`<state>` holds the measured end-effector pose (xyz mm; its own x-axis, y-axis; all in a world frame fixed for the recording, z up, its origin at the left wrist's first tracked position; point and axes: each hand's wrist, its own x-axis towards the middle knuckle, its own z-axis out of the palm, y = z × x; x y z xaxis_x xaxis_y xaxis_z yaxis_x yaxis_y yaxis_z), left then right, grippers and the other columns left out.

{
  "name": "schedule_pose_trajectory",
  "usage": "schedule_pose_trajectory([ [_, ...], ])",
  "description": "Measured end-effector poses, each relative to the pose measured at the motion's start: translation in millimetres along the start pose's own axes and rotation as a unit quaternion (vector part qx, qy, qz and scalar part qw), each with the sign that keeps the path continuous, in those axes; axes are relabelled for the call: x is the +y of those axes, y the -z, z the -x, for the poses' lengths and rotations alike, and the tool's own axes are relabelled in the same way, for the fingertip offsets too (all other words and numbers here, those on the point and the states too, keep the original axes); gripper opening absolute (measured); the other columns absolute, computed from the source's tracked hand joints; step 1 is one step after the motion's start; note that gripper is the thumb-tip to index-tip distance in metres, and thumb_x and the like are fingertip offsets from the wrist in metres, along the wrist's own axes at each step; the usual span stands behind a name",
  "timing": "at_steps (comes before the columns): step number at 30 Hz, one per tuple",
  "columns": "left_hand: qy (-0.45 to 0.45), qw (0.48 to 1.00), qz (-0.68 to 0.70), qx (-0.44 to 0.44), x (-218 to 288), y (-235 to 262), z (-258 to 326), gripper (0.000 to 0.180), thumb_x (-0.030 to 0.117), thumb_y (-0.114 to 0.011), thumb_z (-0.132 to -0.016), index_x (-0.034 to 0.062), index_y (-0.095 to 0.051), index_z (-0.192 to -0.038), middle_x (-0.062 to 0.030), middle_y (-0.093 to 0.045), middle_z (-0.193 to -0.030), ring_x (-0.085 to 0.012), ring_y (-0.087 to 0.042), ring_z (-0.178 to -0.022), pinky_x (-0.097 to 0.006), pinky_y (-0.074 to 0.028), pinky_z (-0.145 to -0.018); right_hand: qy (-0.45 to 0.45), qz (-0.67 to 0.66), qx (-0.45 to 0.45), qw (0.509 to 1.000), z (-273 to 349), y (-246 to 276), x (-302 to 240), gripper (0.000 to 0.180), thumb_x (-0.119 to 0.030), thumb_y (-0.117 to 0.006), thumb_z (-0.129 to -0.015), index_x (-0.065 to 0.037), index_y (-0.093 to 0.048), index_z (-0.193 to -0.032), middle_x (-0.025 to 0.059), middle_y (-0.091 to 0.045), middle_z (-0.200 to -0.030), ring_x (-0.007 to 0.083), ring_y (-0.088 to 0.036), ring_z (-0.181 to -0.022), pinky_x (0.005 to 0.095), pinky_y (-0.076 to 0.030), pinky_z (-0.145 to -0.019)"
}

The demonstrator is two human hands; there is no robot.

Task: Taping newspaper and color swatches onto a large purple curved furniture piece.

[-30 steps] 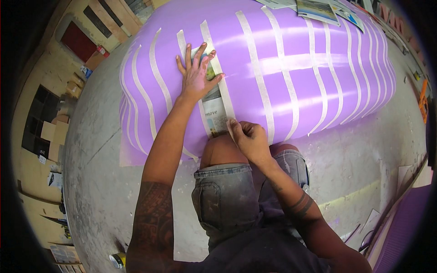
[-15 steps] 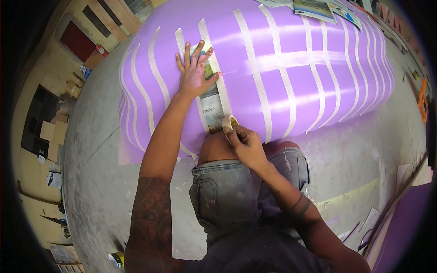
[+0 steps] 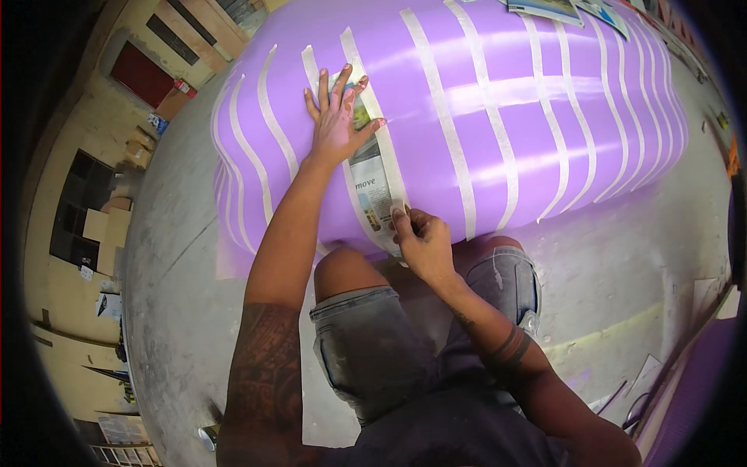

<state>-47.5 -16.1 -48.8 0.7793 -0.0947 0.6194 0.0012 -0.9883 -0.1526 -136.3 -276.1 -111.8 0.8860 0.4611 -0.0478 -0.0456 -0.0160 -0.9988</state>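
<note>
A large, glossy purple rounded form [image 3: 416,156] takes up the upper part of the view, banded from top to bottom with pale strips of masking tape. Between two of these strips, left of its middle, lies a narrow printed paper [image 3: 369,175]. The left hand [image 3: 337,128] rests over the upper part of this paper, its fingers spread wide and gripping nothing, the thumb tip on the tape strip [image 3: 391,167] along the paper's right edge. Near the lower end of that strip, the right hand [image 3: 424,240] pinches a roll of masking tape [image 3: 398,210] between closed fingers, which partly hide it. Just below the form are the person's bare knees and worn grey shorts [image 3: 366,327]. More printed sheets [image 3: 548,9] lie on top of the form at the upper right, and a grey concrete floor [image 3: 607,257] spreads around it.
</note>
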Motion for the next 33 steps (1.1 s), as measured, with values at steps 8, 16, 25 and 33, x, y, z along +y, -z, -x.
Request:
schedule_pose_trajectory([
  [8, 0.008, 1.0, 0.001, 0.003, -5, -1, 1, 0.09, 0.068, -0.074, -0.081, 0.0222, -0.046, -0.153, -0.007, -0.021, -0.169, -0.0431, -0.002, -0.157, -0.074, 0.005, -0.117, 0.06, 0.125, 0.044, 0.989, 6, -4, 27, 0.041, -0.03, -0.061, -0.098, 0.006, -0.072, -0.083, 0.0242, -0.06, -0.059, 0.038, -0.063, -0.054, 0.0468, -0.048, -0.057],
  [16, 0.007, 1.0, 0.002, -0.016, 0, 4, 0, 0.099, 0.065, -0.078, -0.077, 0.0246, -0.037, -0.158, -0.0079, -0.02, -0.169, -0.0426, 0.001, -0.157, -0.075, 0.004, -0.117, 0.037, 0.093, 0.032, 0.995, 13, -4, 23, 0.039, -0.03, -0.062, -0.098, 0.005, -0.072, -0.084, 0.0225, -0.06, -0.059, 0.0343, -0.063, -0.052, 0.0448, -0.047, -0.056],
  [25, 0.029, 0.999, -0.005, -0.039, 2, 5, 0, 0.097, 0.068, -0.073, -0.077, 0.0219, -0.043, -0.157, -0.0065, -0.016, -0.171, -0.0403, 0.004, -0.158, -0.072, 0.006, -0.119, 0.0, 0.018, 0.008, 1.0, 20, 0, 1, 0.037, -0.027, -0.062, -0.099, 0.006, -0.071, -0.084, 0.0187, -0.063, -0.061, 0.0279, -0.063, -0.053, 0.0425, -0.048, -0.058],
  [33, 0.027, 0.998, -0.015, -0.059, -4, 4, 3, 0.111, 0.081, -0.071, -0.072, 0.0247, -0.036, -0.16, -0.0063, -0.011, -0.172, -0.0396, 0.009, -0.158, -0.072, 0.008, -0.119, 0.0, 0.046, -0.006, 0.999, 8, -6, 41, 0.038, -0.028, -0.062, -0.1, 0.006, -0.072, -0.086, 0.0163, -0.064, -0.061, 0.0213, -0.063, -0.056, 0.0409, -0.048, -0.059],
])
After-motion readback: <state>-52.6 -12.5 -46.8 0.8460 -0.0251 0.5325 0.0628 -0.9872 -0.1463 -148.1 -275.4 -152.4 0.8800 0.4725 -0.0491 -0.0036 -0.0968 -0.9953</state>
